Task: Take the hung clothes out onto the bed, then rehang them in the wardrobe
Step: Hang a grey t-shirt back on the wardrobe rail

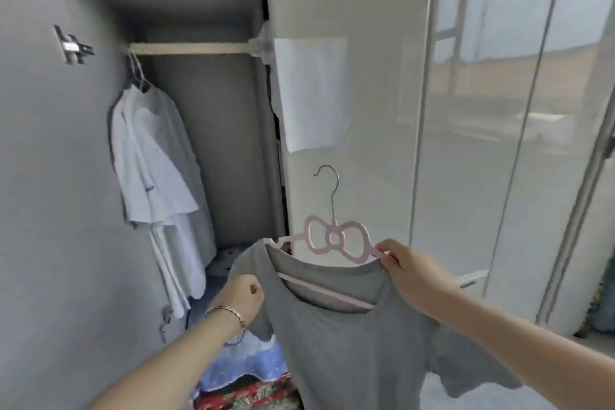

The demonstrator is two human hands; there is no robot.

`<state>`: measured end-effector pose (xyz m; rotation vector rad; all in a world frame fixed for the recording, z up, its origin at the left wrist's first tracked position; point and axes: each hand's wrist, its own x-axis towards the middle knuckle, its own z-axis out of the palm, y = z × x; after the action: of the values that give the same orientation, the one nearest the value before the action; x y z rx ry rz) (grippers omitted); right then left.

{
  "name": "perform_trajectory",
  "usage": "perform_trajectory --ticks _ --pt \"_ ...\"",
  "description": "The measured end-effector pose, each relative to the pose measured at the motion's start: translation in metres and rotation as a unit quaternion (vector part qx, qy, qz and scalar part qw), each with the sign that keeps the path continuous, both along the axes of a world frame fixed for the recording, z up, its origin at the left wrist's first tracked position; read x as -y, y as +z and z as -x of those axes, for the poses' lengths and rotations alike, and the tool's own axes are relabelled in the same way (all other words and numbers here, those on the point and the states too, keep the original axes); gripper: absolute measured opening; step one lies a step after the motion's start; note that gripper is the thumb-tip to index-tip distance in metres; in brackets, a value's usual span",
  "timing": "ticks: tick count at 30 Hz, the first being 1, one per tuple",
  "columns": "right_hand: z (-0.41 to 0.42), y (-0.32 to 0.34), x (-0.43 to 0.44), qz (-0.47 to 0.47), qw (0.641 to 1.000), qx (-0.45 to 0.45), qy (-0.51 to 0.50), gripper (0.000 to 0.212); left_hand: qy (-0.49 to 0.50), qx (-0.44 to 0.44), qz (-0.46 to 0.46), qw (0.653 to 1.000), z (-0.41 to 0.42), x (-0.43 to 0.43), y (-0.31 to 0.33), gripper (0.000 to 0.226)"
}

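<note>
evidently the grey t-shirt [349,343] rides on the pink hanger [336,240], held low before the wardrobe [216,143] with its hook upright, probably for the rail [189,48], where white clothes [156,176] hang at the left end. the left hand [244,293] is curled around the shirt's shoulder. the right hand [402,263] pinches the hanger's end, and both forearms reach forward.

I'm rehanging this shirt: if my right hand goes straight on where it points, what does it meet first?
The right hand pinches the pink hanger; straight on lies its bow, then likely the wardrobe side wall, depth unclear.
</note>
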<state>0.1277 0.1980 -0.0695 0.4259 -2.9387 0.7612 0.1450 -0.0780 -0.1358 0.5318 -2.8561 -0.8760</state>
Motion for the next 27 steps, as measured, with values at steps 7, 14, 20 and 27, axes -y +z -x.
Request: perform_trajectory --ticks 7,14,20,27 --pt "0.065 0.045 0.165 0.129 0.991 0.019 0.018 0.028 0.104 -0.019 0.003 0.994 0.017 0.127 0.038 0.026" --pt "0.153 0.111 0.289 0.14 0.989 -0.007 0.046 0.01 0.137 -0.099 -0.066 0.983 0.091 0.193 0.084 0.028" --pt "0.225 0.158 0.352 0.152 0.986 -0.033 0.061 0.015 0.137 -0.117 0.0 0.984 0.149 0.226 0.125 0.024" --pt "0.315 0.228 0.434 0.19 0.967 -0.108 0.132 0.027 0.163 -0.165 -0.012 0.973 0.222 0.279 0.174 0.021"
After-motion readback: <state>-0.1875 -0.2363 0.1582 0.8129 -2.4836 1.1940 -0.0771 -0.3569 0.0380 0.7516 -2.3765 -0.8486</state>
